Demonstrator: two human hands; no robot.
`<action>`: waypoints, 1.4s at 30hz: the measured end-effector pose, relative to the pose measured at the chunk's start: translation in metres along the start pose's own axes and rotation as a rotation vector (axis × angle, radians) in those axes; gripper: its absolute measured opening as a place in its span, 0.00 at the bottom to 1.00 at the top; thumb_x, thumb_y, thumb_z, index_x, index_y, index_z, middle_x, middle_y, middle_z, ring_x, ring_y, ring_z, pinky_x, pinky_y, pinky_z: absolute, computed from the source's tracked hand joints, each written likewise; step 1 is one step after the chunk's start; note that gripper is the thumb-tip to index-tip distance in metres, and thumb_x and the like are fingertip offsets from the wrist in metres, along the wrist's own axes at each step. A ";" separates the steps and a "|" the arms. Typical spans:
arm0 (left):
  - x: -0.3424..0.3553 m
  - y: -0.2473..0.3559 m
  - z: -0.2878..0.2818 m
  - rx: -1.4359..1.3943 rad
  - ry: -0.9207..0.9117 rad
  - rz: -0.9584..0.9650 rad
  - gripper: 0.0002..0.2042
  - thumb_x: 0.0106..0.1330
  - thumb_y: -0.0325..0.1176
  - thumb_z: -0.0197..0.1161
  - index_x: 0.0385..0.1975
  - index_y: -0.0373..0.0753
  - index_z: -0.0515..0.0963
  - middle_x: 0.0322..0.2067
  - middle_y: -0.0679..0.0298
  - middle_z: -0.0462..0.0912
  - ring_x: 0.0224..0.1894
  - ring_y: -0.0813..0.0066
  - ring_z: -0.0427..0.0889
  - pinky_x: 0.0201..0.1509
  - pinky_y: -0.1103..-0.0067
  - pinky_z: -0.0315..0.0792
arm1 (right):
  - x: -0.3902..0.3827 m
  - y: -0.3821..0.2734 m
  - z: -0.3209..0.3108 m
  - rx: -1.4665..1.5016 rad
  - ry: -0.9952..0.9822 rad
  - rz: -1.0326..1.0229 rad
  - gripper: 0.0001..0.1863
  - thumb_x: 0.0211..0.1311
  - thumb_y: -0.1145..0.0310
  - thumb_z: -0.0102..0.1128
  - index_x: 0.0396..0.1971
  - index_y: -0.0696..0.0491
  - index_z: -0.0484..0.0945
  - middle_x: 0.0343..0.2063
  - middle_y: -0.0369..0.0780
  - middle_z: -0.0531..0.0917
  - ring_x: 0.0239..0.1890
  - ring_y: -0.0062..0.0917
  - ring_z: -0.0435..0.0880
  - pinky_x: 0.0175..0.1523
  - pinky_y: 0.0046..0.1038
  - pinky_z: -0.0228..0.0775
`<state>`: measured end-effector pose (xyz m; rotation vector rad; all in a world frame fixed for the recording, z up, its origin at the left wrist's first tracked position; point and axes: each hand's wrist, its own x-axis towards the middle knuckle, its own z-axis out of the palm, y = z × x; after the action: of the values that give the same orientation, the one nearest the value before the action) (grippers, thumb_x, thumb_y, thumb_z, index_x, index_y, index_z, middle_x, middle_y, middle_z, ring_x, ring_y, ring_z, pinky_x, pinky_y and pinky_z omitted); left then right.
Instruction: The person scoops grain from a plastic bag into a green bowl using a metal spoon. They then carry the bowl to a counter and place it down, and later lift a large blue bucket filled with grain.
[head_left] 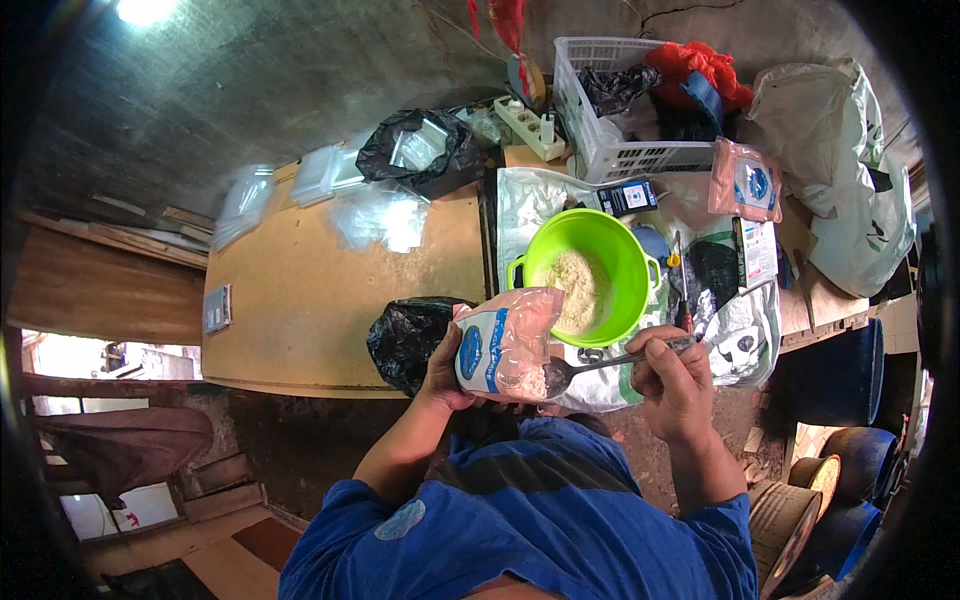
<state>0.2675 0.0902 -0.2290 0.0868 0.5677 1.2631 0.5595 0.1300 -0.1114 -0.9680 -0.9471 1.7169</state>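
In my left hand point(445, 372) is a pink plastic pouch point(507, 345) with a blue and white label, tilted on its side with its mouth toward the right. Pale crumbly powder shows inside that mouth. My right hand point(672, 378) grips the handle of a metal spoon point(600, 366), whose bowl is at the pouch's mouth. Just beyond the pouch stands a lime green basin point(630, 250) with two handles. A heap of the same pale powder point(578, 290) lies in it.
A black plastic bag point(408, 345) sits left of the pouch. Clear plastic sleeves point(385, 215) lie on the wooden table point(300, 320). Behind the basin are a white crate point(655, 158), a filled pink pouch point(745, 182) and a power strip point(528, 128). A large white sack point(830, 170) stands at right.
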 end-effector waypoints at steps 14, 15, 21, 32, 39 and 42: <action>0.003 -0.004 0.010 0.105 -0.132 -0.135 0.40 0.66 0.59 0.61 0.71 0.40 0.58 0.61 0.53 0.75 0.59 0.55 0.79 0.58 0.60 0.79 | -0.001 0.017 0.027 -0.589 -0.195 -0.159 0.09 0.71 0.74 0.53 0.40 0.62 0.82 0.28 0.43 0.86 0.30 0.22 0.85 0.36 0.26 0.76; 0.002 -0.005 0.011 0.157 -0.103 -0.117 0.41 0.66 0.60 0.60 0.71 0.38 0.58 0.61 0.52 0.75 0.58 0.56 0.80 0.57 0.60 0.79 | -0.001 0.020 0.029 -0.590 -0.210 -0.192 0.09 0.71 0.74 0.53 0.39 0.62 0.81 0.27 0.43 0.85 0.30 0.22 0.85 0.36 0.26 0.76; -0.001 -0.003 0.011 0.185 -0.087 -0.095 0.42 0.65 0.60 0.61 0.71 0.38 0.58 0.62 0.52 0.74 0.58 0.56 0.81 0.57 0.60 0.80 | -0.001 0.025 0.027 -0.308 -0.220 -0.004 0.12 0.75 0.70 0.50 0.40 0.61 0.81 0.29 0.38 0.84 0.28 0.16 0.78 0.31 0.22 0.71; -0.004 0.000 -0.002 0.071 -0.045 -0.074 0.36 0.66 0.58 0.62 0.69 0.45 0.61 0.64 0.53 0.71 0.65 0.53 0.73 0.68 0.55 0.69 | 0.000 0.017 0.007 -0.080 -0.095 0.032 0.13 0.73 0.66 0.53 0.41 0.61 0.81 0.19 0.32 0.75 0.19 0.10 0.62 0.25 0.18 0.52; -0.007 -0.001 0.003 -0.031 -0.001 0.020 0.26 0.69 0.48 0.64 0.64 0.51 0.65 0.59 0.56 0.76 0.58 0.56 0.80 0.58 0.59 0.80 | -0.002 0.009 0.005 0.020 -0.045 0.031 0.12 0.72 0.67 0.54 0.39 0.62 0.81 0.15 0.33 0.72 0.15 0.11 0.57 0.23 0.20 0.47; -0.007 0.000 0.004 -0.020 0.023 0.018 0.28 0.68 0.50 0.65 0.64 0.50 0.65 0.58 0.56 0.76 0.58 0.56 0.80 0.58 0.59 0.80 | -0.003 0.006 0.005 0.012 -0.019 0.024 0.13 0.72 0.68 0.53 0.39 0.63 0.81 0.15 0.32 0.71 0.16 0.11 0.58 0.23 0.20 0.47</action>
<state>0.2681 0.0851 -0.2226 0.0610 0.5747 1.2886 0.5541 0.1246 -0.1144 -0.9609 -0.9400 1.7523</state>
